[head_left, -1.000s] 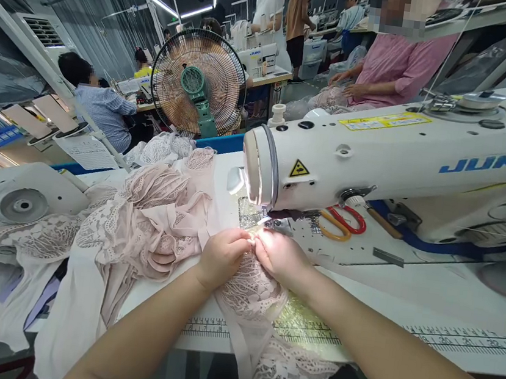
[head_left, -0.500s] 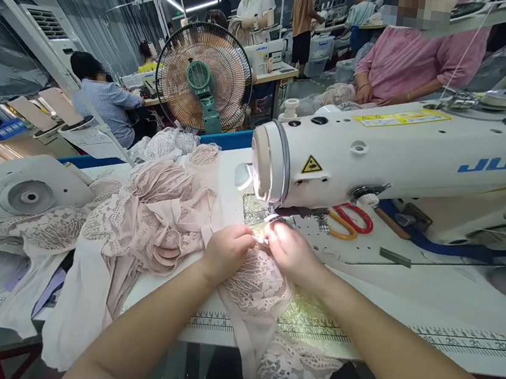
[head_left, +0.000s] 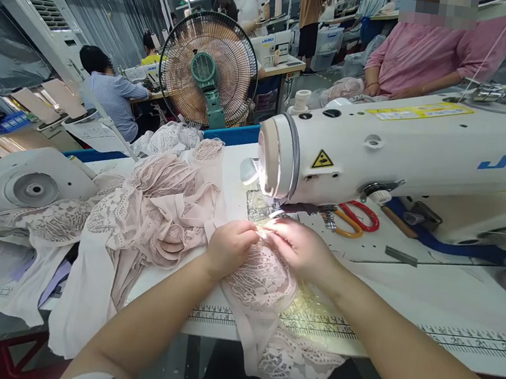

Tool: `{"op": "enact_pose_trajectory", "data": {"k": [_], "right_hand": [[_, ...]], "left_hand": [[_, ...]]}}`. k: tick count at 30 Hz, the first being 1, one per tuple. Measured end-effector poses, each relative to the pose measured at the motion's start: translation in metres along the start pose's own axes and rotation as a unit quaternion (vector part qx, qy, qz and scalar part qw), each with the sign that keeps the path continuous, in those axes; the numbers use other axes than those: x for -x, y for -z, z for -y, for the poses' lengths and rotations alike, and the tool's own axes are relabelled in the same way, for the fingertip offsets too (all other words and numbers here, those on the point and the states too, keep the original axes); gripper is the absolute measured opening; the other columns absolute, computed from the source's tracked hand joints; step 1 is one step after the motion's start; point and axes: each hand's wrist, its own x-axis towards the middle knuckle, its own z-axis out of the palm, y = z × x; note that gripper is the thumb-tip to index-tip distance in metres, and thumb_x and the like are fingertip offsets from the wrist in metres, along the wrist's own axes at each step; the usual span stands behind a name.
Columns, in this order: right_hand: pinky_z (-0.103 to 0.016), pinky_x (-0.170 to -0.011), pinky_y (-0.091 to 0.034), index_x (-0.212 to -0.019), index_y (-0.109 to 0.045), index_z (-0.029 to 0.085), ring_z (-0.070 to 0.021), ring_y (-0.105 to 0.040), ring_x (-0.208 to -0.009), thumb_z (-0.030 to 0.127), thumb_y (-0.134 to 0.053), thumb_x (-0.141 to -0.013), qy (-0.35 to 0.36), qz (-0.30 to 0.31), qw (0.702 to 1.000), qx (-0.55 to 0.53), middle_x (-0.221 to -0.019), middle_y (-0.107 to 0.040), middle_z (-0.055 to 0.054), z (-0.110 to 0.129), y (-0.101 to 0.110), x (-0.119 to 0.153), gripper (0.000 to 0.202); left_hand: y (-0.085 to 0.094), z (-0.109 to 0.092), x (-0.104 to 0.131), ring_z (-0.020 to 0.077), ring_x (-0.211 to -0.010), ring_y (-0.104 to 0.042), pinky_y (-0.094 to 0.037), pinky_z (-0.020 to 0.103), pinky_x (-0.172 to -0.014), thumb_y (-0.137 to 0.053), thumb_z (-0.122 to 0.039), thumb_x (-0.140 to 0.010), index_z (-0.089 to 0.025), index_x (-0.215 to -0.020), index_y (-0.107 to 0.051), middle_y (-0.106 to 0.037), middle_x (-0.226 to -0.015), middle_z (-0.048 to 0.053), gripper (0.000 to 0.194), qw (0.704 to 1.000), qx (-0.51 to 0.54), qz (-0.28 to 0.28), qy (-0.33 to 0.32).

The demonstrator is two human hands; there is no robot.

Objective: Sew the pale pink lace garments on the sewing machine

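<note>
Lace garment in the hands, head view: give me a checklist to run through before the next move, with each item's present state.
1. Left hand has hold of the lace garment: ok, fingertips pinch its upper edge.
2. Right hand has hold: ok, fingertips at that same edge.
3. Edge caught beneath the sewing machine: cannot tell, the fingers hide the spot.
4. Red handle apart from the hands: ok, it lies beyond the right hand.
5. Garment wholly on the table: not ok, its lower lace part hangs over the front edge.
</note>
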Motion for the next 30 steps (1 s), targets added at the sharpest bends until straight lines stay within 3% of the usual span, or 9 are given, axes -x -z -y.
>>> {"op": "enact_pose_trajectory", "data": {"k": [4, 13, 18, 21, 26, 30], "right_hand": [[-0.03, -0.065, -0.042, -0.089, -0.068, 0.019, -0.0202, -0.059, -0.074, 0.03, -0.036, -0.088, 0.0, 0.049, 0.997, 0.055, -0.081, -0.067, -0.008, 0.003, -0.001, 0.0, 0.033], [-0.028, -0.054, -0.029, -0.071, -0.058, 0.018, -0.0172, -0.047, -0.058, 0.028, -0.039, -0.082, -0.032, 0.011, 0.999, 0.043, -0.063, -0.057, -0.005, 0.006, -0.009, -0.001, 0.024], [-0.029, -0.066, -0.037, -0.066, -0.044, 0.021, -0.019, -0.05, -0.076, 0.027, -0.041, -0.078, -0.056, -0.061, 0.995, -0.059, -0.081, -0.056, -0.005, 0.007, -0.009, -0.002, 0.013], [-0.03, -0.062, -0.037, -0.064, -0.036, 0.022, -0.0182, -0.047, -0.07, 0.03, -0.043, -0.076, -0.094, -0.087, 0.982, -0.136, -0.072, -0.049, -0.003, 0.009, -0.007, 0.0, 0.015], [-0.026, -0.049, -0.037, -0.064, -0.035, 0.023, -0.0113, -0.037, -0.048, 0.036, -0.033, -0.082, -0.111, -0.016, 0.948, -0.297, -0.053, -0.039, 0.005, 0.019, -0.002, 0.005, 0.022], [-0.028, -0.05, -0.04, -0.068, -0.043, 0.021, -0.0138, -0.048, -0.056, 0.04, -0.038, -0.082, -0.122, 0.013, 0.915, -0.385, -0.062, -0.048, 0.0, 0.023, 0.0, 0.008, 0.024]], "left_hand": [[0.003, -0.002, -0.002, 0.0132, -0.072, -0.059, -0.046, 0.023, -0.061, -0.038, -0.007, -0.083, -0.019, -0.071, -0.058, -0.067, -0.083, 0.002, 0.026, 1.0, 0.01, -0.026, -0.011], [0.001, -0.004, -0.002, 0.0131, -0.071, -0.059, -0.046, 0.023, -0.059, -0.038, -0.007, -0.083, -0.019, -0.073, -0.061, -0.066, -0.082, 0.003, 0.027, 0.999, 0.033, -0.009, -0.012], [0.0, -0.003, -0.001, 0.0133, -0.071, -0.057, -0.044, 0.023, -0.059, -0.038, -0.007, -0.082, -0.019, -0.069, -0.058, -0.064, -0.08, 0.003, 0.027, 1.0, 0.023, 0.016, -0.007], [-0.002, -0.002, 0.001, 0.0131, -0.066, -0.054, -0.038, 0.023, -0.052, -0.039, -0.007, -0.08, -0.019, -0.066, -0.056, -0.061, -0.074, 0.002, 0.025, 0.998, -0.001, 0.063, 0.0], [-0.003, -0.004, 0.003, 0.0138, -0.065, -0.054, -0.035, 0.022, -0.049, -0.043, -0.011, -0.079, -0.02, -0.066, -0.053, -0.06, -0.07, 0.0, 0.02, 0.994, 0.016, 0.108, 0.031], [0.001, -0.004, 0.003, 0.0145, -0.066, -0.058, -0.042, 0.024, -0.055, -0.047, -0.021, -0.084, -0.021, -0.091, -0.052, -0.063, -0.078, 0.0, 0.009, 0.974, 0.081, 0.143, 0.154]]}}
